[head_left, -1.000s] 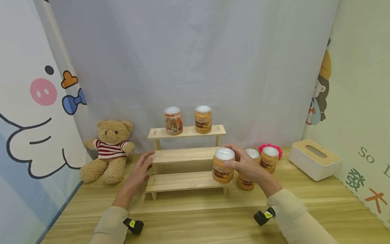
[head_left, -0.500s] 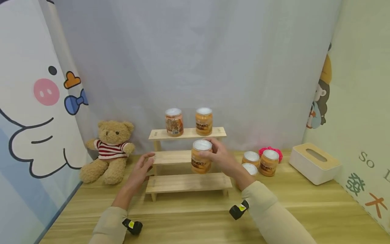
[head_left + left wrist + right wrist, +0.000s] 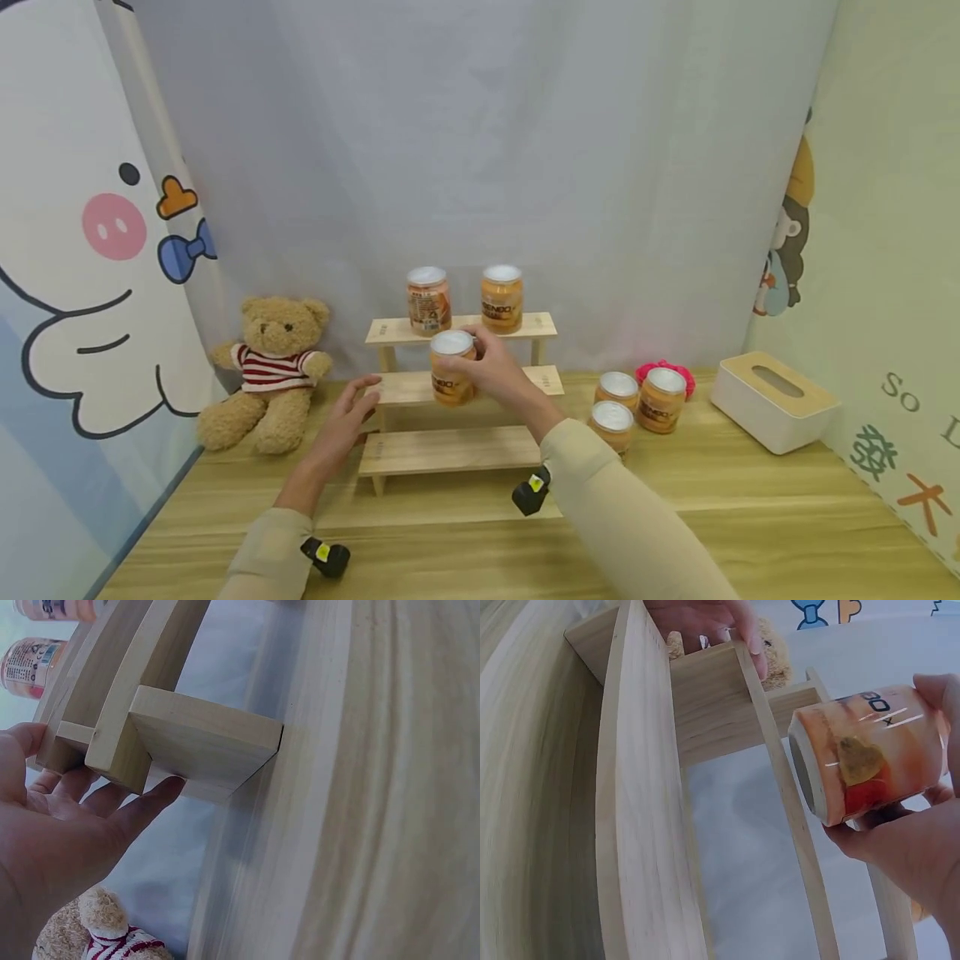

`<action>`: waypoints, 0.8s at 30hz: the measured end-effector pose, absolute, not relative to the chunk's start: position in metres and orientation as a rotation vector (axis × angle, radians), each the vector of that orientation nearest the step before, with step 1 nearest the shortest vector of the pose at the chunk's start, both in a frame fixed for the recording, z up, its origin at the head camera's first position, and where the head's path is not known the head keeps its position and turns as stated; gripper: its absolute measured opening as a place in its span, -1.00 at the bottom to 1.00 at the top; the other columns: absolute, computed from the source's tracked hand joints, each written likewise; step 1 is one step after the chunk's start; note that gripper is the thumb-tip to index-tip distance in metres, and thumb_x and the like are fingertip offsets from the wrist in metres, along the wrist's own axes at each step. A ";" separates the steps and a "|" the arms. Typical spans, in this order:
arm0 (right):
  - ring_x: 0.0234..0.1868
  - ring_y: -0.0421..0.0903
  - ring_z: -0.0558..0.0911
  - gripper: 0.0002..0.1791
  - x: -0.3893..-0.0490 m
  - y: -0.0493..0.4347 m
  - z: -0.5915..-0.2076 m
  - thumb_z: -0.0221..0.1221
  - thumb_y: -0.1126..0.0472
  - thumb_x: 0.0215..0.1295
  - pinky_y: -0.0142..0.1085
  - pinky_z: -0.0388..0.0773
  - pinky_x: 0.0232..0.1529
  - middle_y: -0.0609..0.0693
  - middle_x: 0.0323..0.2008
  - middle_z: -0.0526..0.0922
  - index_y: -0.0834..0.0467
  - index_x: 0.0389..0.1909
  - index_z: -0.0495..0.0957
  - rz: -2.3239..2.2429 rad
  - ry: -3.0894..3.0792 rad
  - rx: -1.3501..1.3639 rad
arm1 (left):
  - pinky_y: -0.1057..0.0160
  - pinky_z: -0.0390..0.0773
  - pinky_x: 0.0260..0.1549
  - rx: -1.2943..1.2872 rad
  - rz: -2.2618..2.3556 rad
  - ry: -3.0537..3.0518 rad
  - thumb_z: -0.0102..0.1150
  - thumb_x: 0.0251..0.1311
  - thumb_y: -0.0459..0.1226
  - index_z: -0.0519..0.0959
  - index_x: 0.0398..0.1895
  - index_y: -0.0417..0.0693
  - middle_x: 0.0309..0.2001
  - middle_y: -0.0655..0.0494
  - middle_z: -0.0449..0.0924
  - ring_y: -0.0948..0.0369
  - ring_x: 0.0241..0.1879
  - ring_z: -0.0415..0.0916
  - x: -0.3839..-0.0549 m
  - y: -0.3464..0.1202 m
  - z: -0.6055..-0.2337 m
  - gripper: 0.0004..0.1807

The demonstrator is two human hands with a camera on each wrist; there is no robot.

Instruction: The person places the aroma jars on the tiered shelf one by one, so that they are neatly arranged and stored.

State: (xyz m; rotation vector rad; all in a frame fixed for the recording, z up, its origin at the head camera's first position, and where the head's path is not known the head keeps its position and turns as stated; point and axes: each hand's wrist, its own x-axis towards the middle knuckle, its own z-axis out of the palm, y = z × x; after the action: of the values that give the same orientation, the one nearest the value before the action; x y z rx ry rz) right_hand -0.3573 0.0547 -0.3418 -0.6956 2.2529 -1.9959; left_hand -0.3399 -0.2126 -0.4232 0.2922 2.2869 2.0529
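The step in hand looks to be filling the middle shelf (image 3: 546,380) of the wooden stand (image 3: 457,452): the right hand (image 3: 495,368) pinches an orange jar (image 3: 450,388) between thumb and fingers, close to upright, white top uppermost, before that shelf and nearer its left end than its right. Whether the jar's base touches the board I cannot tell. The left hand (image 3: 347,414) lies at the stand's left end, fingers somewhat spread and tips against the wood (steadying it, I would guess). The top shelf (image 3: 390,330) already bears two others, a left-hand jar (image 3: 428,302) and a right-hand jar (image 3: 502,300), while the bottom shelf holds none. The next move probably calls for taking the base back past the middle shelf's front edge, setting it down flat and only then loosening the fingers, without knocking the top board just above. After that, the supply would be the three loose ones right of the stand, towards the rear edge of the tabletop (image 3: 750,508): a front jar (image 3: 612,422), a rear jar (image 3: 618,387) and an outer jar (image 3: 661,403)
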 end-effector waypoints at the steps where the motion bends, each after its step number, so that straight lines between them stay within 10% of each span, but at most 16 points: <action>1: 0.14 0.03 0.56 -0.32 -0.358 0.052 -0.342 0.34 0.09 0.30 -0.05 0.52 0.12 0.11 0.14 0.55 0.14 0.37 0.33 -1.995 2.262 -0.666 | -0.39 0.15 0.26 0.294 2.049 2.289 -0.16 0.57 0.04 0.12 0.51 0.01 0.57 -0.17 -0.13 -0.21 0.52 -0.15 -0.340 -0.212 -0.424 -0.41; 24: 0.01 0.02 0.59 -0.28 -0.356 0.021 -0.336 0.50 0.00 0.10 -0.06 0.59 -0.03 0.11 0.04 0.55 0.20 0.19 0.41 -1.951 2.538 -0.501 | -0.37 0.17 0.26 0.261 2.055 2.306 -0.12 0.55 0.04 0.15 0.49 0.01 0.53 -0.21 -0.03 -0.21 0.51 -0.09 -0.345 -0.212 -0.427 -0.41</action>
State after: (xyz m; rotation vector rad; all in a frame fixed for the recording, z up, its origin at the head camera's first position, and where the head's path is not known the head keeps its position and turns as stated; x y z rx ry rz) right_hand -0.3555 0.0214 -0.3356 -0.5008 2.5376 -1.9514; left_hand -0.3452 -0.2123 -0.4273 0.2612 2.3060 2.0549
